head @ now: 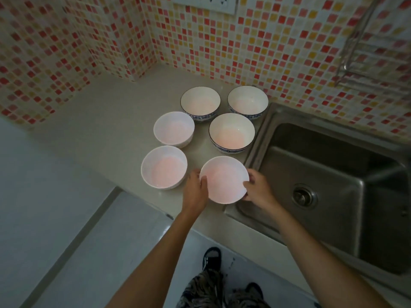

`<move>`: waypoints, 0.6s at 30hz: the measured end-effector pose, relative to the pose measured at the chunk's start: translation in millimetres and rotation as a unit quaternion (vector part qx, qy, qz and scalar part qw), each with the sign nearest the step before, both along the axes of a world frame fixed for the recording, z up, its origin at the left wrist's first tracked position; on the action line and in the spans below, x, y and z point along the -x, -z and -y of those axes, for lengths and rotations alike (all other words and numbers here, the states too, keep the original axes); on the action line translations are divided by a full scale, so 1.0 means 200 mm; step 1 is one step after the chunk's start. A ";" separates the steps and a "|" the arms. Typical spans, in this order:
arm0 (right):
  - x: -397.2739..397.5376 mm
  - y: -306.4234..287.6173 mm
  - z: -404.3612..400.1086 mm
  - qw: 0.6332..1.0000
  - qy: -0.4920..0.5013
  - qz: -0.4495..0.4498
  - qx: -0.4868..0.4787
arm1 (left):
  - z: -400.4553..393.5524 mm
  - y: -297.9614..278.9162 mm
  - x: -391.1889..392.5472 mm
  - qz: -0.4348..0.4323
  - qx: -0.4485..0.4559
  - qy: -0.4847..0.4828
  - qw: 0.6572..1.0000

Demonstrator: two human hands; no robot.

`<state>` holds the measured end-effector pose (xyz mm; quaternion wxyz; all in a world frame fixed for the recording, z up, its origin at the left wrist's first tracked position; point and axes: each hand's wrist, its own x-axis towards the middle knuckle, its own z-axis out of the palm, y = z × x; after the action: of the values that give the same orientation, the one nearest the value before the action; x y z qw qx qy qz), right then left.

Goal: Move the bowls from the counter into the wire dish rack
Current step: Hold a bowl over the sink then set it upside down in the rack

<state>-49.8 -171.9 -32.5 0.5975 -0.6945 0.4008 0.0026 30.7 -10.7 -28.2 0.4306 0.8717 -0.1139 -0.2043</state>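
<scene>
Both hands are on the nearest white bowl point(224, 180), one at each side of its rim: the left hand point(195, 192) curls its fingers around the left edge with the thumb hooked over the lip, and the right hand point(259, 190) grips the right edge the same way. That bowl sits at the front of the pale table point(106, 130), just beside the steel sink point(329, 187), and I cannot tell whether it rests on the surface or is raised a little off it. Five more bowls stand upright on the table behind it. Two plain white ones are on the left, the nearer plain bowl point(164, 167) and the farther plain bowl point(174, 129) close together. Three with dark rims and blue patterned bands stand further back: the middle patterned bowl point(231, 133), the back left patterned bowl point(200, 103) and the back right patterned bowl point(248, 102) near the wall. The wire dish rack point(373, 52) hangs on the mosaic tile wall point(66, 52) at the upper right, above the sink and well apart from the bowls.
</scene>
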 end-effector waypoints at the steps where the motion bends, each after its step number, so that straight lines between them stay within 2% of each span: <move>1: 0.03 -0.01 0.00 1.000 0.008 0.002 -0.007 | 0.01 0.00 0.00 -0.002 0.008 0.011 1.000; 5: 0.16 -0.02 0.03 0.999 0.049 0.006 -0.013 | 0.09 -0.02 0.04 0.018 0.006 0.064 0.998; 9: 0.33 -0.04 0.11 0.989 0.142 0.021 -0.030 | 0.25 -0.05 0.10 0.004 0.003 0.121 0.993; 12: 0.46 -0.05 0.19 0.965 0.223 0.022 -0.137 | 0.40 -0.05 0.17 -0.015 -0.004 0.159 0.987; 15: 0.60 -0.05 0.28 0.906 0.286 0.066 -0.305 | 0.56 -0.01 0.25 -0.024 -0.006 0.198 0.980; 18: 0.74 -0.04 0.37 0.878 0.318 0.082 -0.349 | 0.70 0.00 0.33 -0.045 0.013 0.234 0.971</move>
<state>-197.4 -246.6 -24.6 0.8005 -0.2744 0.5225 -0.1048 -35.3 -150.4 -27.8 0.3870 0.8052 -0.2978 -0.3364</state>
